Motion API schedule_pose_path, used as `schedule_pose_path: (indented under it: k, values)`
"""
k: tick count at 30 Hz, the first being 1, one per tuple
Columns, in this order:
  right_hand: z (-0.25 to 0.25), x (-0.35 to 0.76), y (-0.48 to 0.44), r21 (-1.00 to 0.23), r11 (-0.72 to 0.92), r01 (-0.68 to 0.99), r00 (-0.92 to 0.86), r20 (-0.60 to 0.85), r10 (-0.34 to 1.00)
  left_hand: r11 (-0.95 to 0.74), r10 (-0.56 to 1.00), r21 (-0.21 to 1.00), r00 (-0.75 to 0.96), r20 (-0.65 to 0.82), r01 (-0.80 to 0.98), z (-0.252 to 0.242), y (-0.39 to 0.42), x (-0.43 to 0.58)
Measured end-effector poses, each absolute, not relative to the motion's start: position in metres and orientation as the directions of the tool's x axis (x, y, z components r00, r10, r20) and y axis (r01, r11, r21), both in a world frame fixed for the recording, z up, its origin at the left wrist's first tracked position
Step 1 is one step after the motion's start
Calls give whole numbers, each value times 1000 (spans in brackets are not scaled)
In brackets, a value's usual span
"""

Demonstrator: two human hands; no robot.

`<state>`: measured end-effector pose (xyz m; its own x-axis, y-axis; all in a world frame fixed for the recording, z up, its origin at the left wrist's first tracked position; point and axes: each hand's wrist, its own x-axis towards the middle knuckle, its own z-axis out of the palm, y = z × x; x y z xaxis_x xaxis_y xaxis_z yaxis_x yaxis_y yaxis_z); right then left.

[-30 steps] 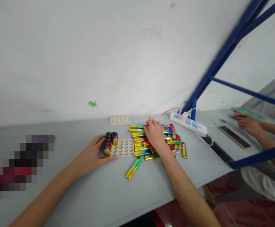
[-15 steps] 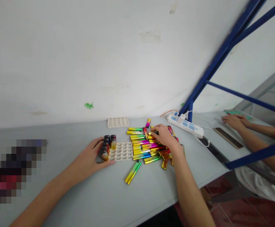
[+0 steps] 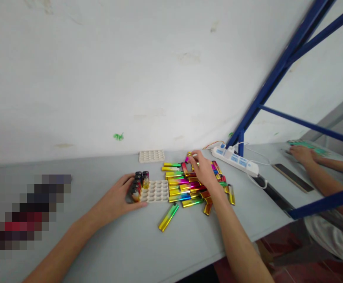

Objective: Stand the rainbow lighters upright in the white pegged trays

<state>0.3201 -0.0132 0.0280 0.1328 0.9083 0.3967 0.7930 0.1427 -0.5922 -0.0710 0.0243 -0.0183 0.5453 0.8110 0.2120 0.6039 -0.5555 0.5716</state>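
My left hand is wrapped round the left end of a white tray with rows of round hollows, thumb along its near edge. Several black-topped metallic tubes stand upright in the tray's left columns, against that palm. To the right lies a loose pile of shiny flat tubes in gold, green, magenta, red and blue. My right hand reaches over the pile, with its thumb and fingers closed at a yellow-and-magenta tube at the back. The fingers partly cover that tube.
A second white tray lies by the wall. One green-and-gold tube rests apart at the front. A power strip with cables and a blue metal frame stand right. Beyond, a co-worker's hands are at the table.
My right hand has moved from a black-ended tube in the pile to the yellow-and-magenta one farther back. My left hand stays at the tray. The whole view has shifted slightly.
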Motion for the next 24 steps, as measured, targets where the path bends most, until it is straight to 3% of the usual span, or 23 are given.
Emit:
schedule_pose_path:
  k: [6,13,24]
  values:
    - [28,286,-16,-638,227,736,88,423,902,-575,801,579,543,253,578,-20,21,-71]
    - [28,257,-24,-691,115,714,147,309,940,-599,787,567,548,285,566,-23,17,-71]
    - [25,251,-21,-842,175,511,146,286,947,-610,782,558,539,313,562,-28,18,-72]
